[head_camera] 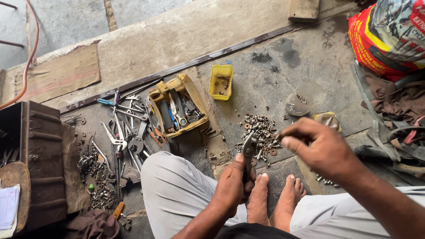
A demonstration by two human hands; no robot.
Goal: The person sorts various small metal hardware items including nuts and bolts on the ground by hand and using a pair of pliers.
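Note:
My left hand [232,183] grips the handles of a pair of metal pliers [249,150], jaws pointing up, just above my bare feet [276,199]. My right hand [316,148] hovers to the right of the pliers with its fingertips pinched together; a small dark part may be between them, but it is too small to tell. Beneath both hands lies a heap of rusty nuts, bolts and washers [261,130] on the concrete floor.
A yellow tool tray [201,119] with scissors and tools sits left of centre, loose spanners [126,128] beside it. A small yellow tub [221,82], a clear plastic cup [303,97], a rusty metal box [40,159] at left, a red printed sack [385,37] and rubber tubes at right.

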